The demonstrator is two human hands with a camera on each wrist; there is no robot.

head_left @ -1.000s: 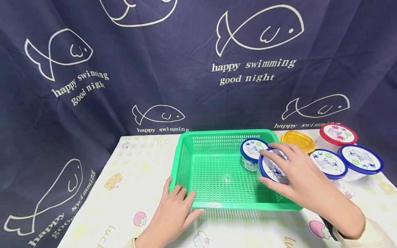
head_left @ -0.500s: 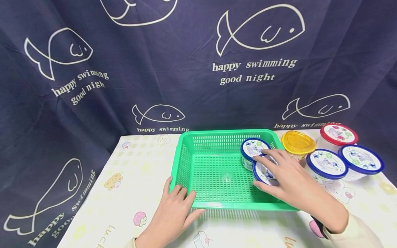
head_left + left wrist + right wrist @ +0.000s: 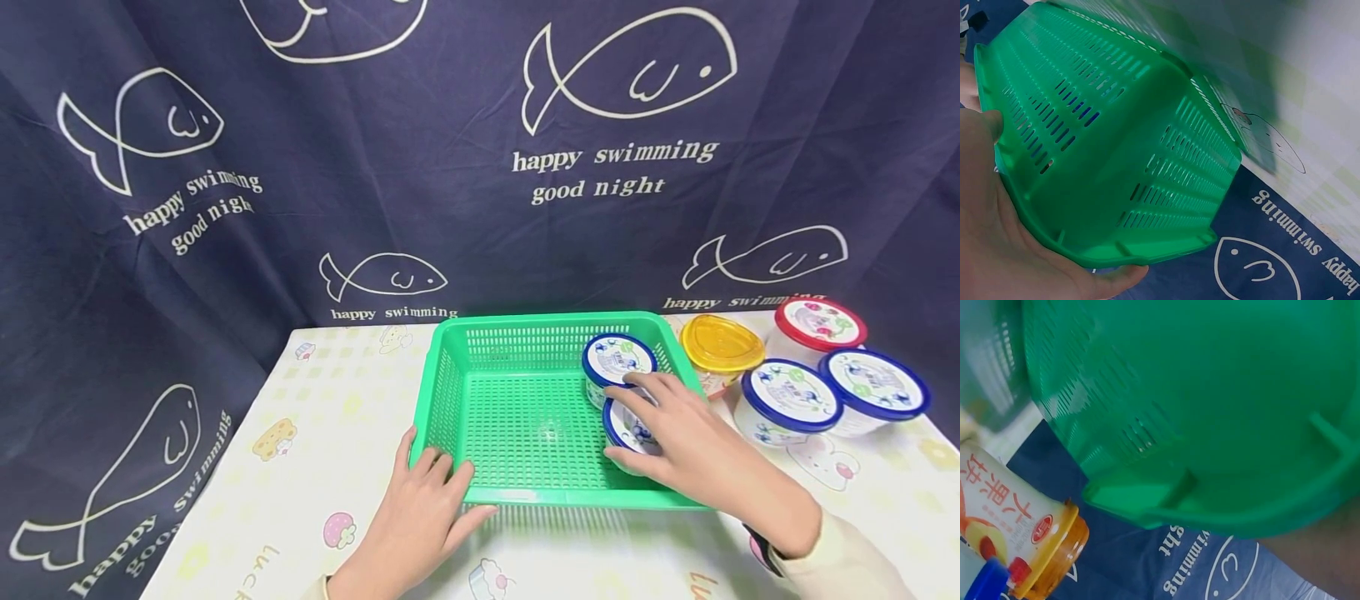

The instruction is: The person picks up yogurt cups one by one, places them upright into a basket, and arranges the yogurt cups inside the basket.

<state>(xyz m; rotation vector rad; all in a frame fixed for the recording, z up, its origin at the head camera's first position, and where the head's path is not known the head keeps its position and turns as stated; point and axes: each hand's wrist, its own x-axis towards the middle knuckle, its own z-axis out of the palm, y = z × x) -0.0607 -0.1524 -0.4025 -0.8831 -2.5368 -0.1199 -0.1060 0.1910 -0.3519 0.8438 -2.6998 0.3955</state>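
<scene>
In the head view my left hand (image 3: 420,508) grips the near left corner of a green plastic basket (image 3: 525,417), fingers curled over the rim. The left wrist view shows the basket's outer walls (image 3: 1122,144) beside that hand. My right hand (image 3: 693,446) holds a blue-lidded yogurt tub (image 3: 618,433) by its lid, inside the basket at the front right; palm and fingers hide part of it. Just behind it in the basket stands another blue-lidded tub (image 3: 619,358), upright. In the right wrist view the basket's outside (image 3: 1210,394) covers the held tub.
Right of the basket stand a yellow-lidded cup (image 3: 722,343), a red-lidded tub (image 3: 820,323) and two blue-lidded tubs, one nearer (image 3: 791,396) and one farther right (image 3: 873,383). A patterned cloth (image 3: 300,417) covers the table; a navy curtain (image 3: 465,167) hangs behind.
My right hand has moved left and down with the blue-lidded yogurt tub, from over the basket's right side into it. The left hand and basket have stayed put.
</scene>
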